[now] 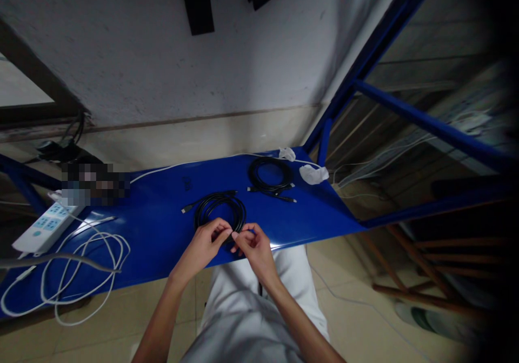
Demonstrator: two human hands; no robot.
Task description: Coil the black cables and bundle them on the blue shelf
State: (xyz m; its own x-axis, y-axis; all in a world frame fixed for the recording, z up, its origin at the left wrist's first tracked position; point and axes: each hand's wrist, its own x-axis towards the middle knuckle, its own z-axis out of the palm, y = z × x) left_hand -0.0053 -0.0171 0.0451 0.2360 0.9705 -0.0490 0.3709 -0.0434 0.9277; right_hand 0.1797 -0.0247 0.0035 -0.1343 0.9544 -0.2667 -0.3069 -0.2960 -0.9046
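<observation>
**Clerk:** Room and surface first?

**Inspector:** Far side is a plastered wall (162, 55), grey-white and scuffed, with a pale band along its foot. The floor (357, 287) is beige tile, glossy. On the right stands a blue metal frame (425, 120) made of straight square bars. The work surface is a blue table (162, 228), smooth painted sheet that takes a sheen at its near edge.

**Clerk:** Items on it?

**Inspector:** At the left, a white cord (93, 260) lies in loose, slack loops that spill over the near edge. Beside it is a white power strip (44, 228), a long, hard plastic block. Far right of centre is a far black coil (271, 175), thin and round, ends trailing. Just right of that is a crumpled white wad (313, 174).

**Clerk:** And the piece in hand?

**Inspector:** The near black coil (221, 209) lies flat at the table's near edge, centre. It is rubbery and wound in a tidy ring, with a plug poking out to the left.

**Clerk:** Hands?

**Inspector:** The left hand (203, 247) has thumb and forefinger closed on the coil's near rim, other fingers curled. The right hand (253, 249) meets it there with its fingertips pinched together. What they grip is too small to tell.
</observation>
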